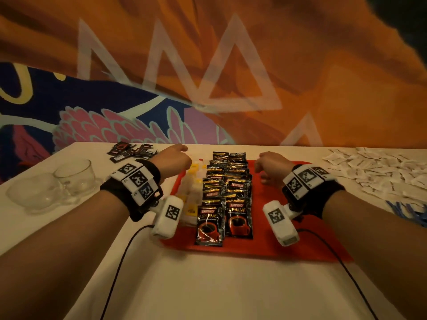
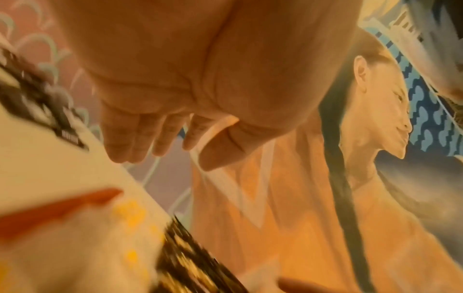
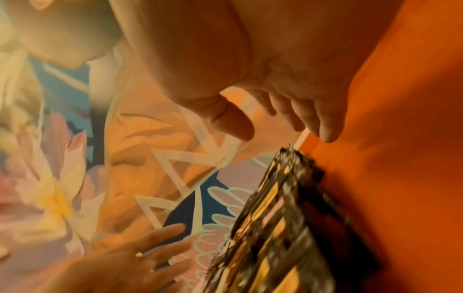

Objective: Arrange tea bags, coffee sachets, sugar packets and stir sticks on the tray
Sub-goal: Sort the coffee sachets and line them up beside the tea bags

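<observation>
A red tray [image 1: 272, 247] lies on the white table in the head view. Two rows of black coffee sachets [image 1: 227, 195] run down its middle, and yellow-tagged tea bags [image 1: 193, 185] line its left side. My left hand [image 1: 175, 158] hovers over the tray's far left corner, fingers relaxed and holding nothing; the left wrist view shows its fingers [image 2: 140, 136] loosely extended. My right hand [image 1: 270, 166] hangs over the bare right part of the tray, empty, with its fingers [image 3: 318, 121] loosely curled beside the coffee sachets [image 3: 280, 228].
White sugar packets [image 1: 374, 172] are heaped at the table's right, with blue stir sticks [image 1: 411, 211] at the right edge. More black sachets [image 1: 131, 152] lie at the back left. Two glass cups [image 1: 55, 183] stand at the left. Black cables trail across the near table.
</observation>
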{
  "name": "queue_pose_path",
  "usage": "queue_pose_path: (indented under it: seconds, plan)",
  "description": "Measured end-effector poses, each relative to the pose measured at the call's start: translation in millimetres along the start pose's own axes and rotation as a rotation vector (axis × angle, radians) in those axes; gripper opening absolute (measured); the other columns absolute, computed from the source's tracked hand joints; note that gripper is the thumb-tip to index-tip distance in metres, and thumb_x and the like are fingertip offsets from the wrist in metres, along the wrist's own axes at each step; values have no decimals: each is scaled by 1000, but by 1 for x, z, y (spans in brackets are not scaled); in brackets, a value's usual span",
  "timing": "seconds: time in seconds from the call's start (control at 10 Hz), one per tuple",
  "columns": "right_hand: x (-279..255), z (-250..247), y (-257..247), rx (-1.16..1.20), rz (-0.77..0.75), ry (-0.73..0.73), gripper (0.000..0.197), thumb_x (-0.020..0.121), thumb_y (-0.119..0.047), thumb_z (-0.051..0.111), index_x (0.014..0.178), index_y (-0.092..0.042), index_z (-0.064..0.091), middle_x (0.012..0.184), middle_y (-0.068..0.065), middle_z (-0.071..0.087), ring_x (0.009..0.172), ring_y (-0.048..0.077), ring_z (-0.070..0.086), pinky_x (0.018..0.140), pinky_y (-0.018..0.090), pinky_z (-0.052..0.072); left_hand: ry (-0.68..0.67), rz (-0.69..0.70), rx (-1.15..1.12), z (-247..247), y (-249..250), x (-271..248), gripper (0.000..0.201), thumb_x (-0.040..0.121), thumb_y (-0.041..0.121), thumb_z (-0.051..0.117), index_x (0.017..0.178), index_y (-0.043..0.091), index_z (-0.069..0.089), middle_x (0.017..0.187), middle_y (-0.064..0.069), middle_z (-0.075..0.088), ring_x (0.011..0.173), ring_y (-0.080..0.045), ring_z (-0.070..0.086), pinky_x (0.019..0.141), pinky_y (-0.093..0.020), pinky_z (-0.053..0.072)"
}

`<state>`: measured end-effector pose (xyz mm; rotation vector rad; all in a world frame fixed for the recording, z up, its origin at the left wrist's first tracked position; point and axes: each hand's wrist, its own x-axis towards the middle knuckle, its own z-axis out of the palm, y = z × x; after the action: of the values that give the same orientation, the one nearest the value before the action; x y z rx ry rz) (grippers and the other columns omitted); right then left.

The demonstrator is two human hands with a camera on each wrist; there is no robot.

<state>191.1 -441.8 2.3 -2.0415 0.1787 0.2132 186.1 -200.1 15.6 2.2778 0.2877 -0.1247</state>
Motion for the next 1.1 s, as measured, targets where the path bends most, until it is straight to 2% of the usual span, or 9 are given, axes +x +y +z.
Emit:
queue_pose_path:
  seconds: [0.1,0.2,0.3,0.4,0.6,0.8,0.9,1.0,1.1]
  plan:
    - [9,-10,-2,-149,-56,57,59,91,-12,59,146,-11,39,145,16,46,129,34,47,104,45,43,109,-27,223,-49,-23,42,45,91,23,57,135,20,51,131,-2,54,114,-27,56,96,-42,49]
    - [11,-11,-11,-390,-123,56,62,90,-27,64,146,-20,39,145,9,47,126,27,49,95,34,41,143,-39,484,-74,-35,52,40,96,39,53,127,14,57,124,-9,61,105,-27,59,93,-42,50]
    - [9,-6,-22,-491,-212,46,58,92,-33,64,144,-22,41,139,9,52,115,24,54,86,31,41,159,-86,676,-86,-53,81,55,96,54,48,133,14,54,130,-11,59,114,-29,57,102,-43,46]
    - [10,-2,-31,-518,-291,41,55,92,-37,64,142,-23,44,132,8,58,94,19,56,76,29,40,152,-104,692,-88,-65,114,84,81,77,45,146,25,41,150,-9,45,131,-33,48,111,-48,38]
    - [19,-2,-42,-545,-356,-21,49,90,-43,63,135,-30,47,131,3,59,104,20,62,77,30,42,153,-224,672,-89,-68,168,101,79,82,49,157,27,15,165,-11,14,148,-38,21,119,-55,24]
    - [40,-13,-41,-610,-400,-48,45,85,-55,61,126,-41,51,142,-11,49,117,13,54,91,31,44,75,-323,717,-95,-72,212,108,76,81,55,158,24,13,165,-11,12,150,-37,17,120,-53,21]
    - [51,-13,-37,-613,-398,-74,44,82,-58,60,123,-46,49,144,-14,46,119,11,53,87,28,42,-30,-324,735,-96,-81,233,122,56,94,57,156,33,21,163,-8,21,144,-37,30,116,-51,30]
    - [58,-11,-33,-621,-396,-89,43,81,-58,62,121,-47,49,144,-14,46,119,11,53,85,25,40,-109,-340,734,-95,-101,257,142,33,97,66,153,31,29,158,-6,33,135,-35,43,111,-47,39]
    - [63,-7,-29,-618,-387,-94,40,82,-56,63,118,-46,49,142,-12,49,117,13,54,86,28,42,-134,-256,803,-96,-93,250,133,37,98,62,150,32,39,154,-5,41,135,-33,46,109,-42,40]
